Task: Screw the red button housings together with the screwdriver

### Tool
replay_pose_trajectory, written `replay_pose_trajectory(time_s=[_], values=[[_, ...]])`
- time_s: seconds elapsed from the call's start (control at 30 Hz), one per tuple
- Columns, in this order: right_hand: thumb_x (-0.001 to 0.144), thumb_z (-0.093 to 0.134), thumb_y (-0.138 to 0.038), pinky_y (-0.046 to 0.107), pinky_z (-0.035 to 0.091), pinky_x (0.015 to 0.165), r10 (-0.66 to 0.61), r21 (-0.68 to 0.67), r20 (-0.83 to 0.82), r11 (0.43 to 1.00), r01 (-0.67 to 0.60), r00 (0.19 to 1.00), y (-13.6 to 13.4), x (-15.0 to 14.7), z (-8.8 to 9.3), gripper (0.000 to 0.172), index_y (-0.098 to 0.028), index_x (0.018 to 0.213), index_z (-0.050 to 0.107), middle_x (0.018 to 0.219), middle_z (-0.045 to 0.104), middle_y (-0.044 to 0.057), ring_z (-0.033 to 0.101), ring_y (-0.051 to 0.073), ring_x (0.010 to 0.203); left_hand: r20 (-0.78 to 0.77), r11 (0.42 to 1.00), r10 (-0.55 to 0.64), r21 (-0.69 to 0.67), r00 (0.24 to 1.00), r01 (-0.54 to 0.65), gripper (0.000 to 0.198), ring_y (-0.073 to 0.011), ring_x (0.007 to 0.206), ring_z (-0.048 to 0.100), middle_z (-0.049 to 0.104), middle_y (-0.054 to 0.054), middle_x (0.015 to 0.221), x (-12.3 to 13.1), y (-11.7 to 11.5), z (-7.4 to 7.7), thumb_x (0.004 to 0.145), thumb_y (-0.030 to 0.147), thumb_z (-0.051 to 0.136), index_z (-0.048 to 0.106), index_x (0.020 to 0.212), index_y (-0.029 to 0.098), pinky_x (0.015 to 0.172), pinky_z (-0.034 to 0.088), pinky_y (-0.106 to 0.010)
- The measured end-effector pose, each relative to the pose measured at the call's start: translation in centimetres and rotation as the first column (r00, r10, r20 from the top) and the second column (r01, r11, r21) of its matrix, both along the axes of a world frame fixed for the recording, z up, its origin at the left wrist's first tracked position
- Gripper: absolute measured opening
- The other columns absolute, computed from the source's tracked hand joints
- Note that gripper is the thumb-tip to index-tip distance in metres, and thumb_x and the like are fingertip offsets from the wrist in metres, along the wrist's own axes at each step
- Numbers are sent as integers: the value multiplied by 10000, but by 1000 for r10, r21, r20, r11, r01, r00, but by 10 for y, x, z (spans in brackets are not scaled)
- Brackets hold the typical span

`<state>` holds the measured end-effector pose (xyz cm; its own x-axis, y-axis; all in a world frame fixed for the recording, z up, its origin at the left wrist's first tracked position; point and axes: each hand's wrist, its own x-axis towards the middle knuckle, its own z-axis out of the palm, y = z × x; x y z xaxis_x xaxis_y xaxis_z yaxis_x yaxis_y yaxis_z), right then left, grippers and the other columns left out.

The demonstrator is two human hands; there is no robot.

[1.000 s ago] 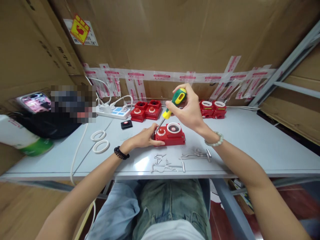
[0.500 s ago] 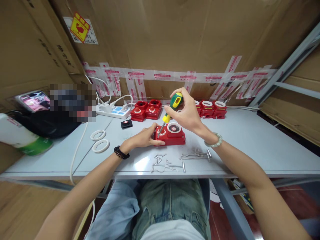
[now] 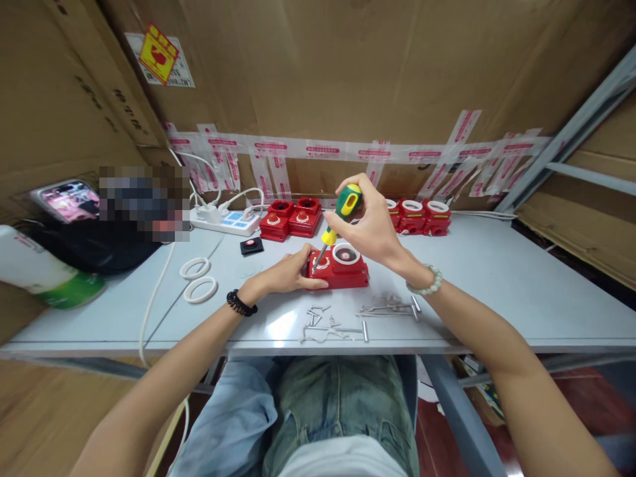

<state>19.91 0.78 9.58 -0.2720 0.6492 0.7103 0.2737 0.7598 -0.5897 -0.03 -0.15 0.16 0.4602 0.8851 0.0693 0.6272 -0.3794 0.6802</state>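
Note:
A red box (image 3: 342, 278) with a white ring and a dial marking on its top lies on the table in front of me. My left hand (image 3: 291, 272) grips its left end, fingers behind and thumb along the front. My right hand (image 3: 371, 222) is closed around the green and yellow handle of a screwdriver (image 3: 348, 203). The screwdriver slants down to the left, its tip at the box's left front corner. Whether a screw sits under the tip is too small to tell. Loose screws (image 3: 314, 317) and T-shaped metal rods (image 3: 366, 330) lie nearer to me.
Two white rings (image 3: 201, 290) and a small black plate (image 3: 252, 246) lie to the left. Along the back stand a white power strip (image 3: 231, 223), two red boxes (image 3: 304, 218) and more red boxes with white rings (image 3: 412, 218). A cable (image 3: 158, 291) crosses the table's left side.
The screwdriver handle and my right fingers have shifted very slightly to the left. My left hand and the red box have stayed in place.

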Motion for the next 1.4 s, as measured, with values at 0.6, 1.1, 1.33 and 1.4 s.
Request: replay_pose_trajectory(time_s=[0.6, 1.1, 1.33, 1.4], values=[[746, 659, -236, 267, 427, 599, 12, 11, -1, 1000, -12, 1000, -1, -1, -2, 273, -222, 939, 467, 722, 466, -70, 435, 87, 603, -80, 1000, 8, 21, 997, -6, 614, -261, 836, 635, 641, -35, 912, 0, 1, -2, 743, 614, 712, 401, 1109, 231, 679, 447, -345], [730, 665, -221, 270, 419, 603, 8, -3, 2, 1000, -8, 1000, 2, -4, -6, 273, -220, 914, 464, 685, 464, -80, 429, 89, 586, -70, 1000, 8, 19, 998, -6, 601, -251, 817, 627, 640, -37, 913, -1, 2, -2, 739, 608, 716, 402, 1085, 229, 660, 439, -336], [786, 637, -228, 250, 419, 581, 100, -17, 64, 995, -99, 993, -8, -3, -5, 275, -230, 979, 441, 736, 488, -64, 469, 88, 605, -96, 1000, 8, 19, 995, -6, 647, -280, 832, 644, 662, -57, 928, 0, 2, -1, 740, 641, 698, 416, 1139, 216, 673, 458, -357], [812, 637, -247, 248, 415, 591, 130, 18, 113, 991, -133, 985, -9, -6, -5, 285, -233, 1015, 437, 764, 501, -59, 462, 82, 602, -90, 999, 7, 32, 996, -4, 640, -290, 837, 650, 669, -57, 908, 0, 3, -3, 730, 645, 701, 454, 1127, 208, 694, 469, -370]])
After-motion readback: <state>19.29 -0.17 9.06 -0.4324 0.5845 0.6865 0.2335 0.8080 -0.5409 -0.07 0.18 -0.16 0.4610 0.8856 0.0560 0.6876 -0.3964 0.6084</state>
